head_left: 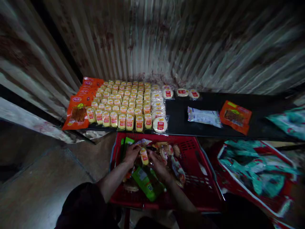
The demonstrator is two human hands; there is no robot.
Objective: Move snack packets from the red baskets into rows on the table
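Observation:
Both my hands are down in a red plastic crate (202, 187) full of snack packets. My left hand (131, 155) and my right hand (157, 164) close on either side of a small yellow packet with a red label (144, 156), holding it upright between them. A green packet (146, 183) lies just below my hands in the crate. Several more wrapped packets (170, 151) lie to the right of my right hand.
A black shelf (209, 109) beyond the crate carries rows of yellow packets (124, 105), orange packets (78, 111) at its left, round white packets (160, 124), a white packet (204, 116) and an orange one (235, 116). Corrugated metal wall behind. Teal-and-red bag (252, 171) at right.

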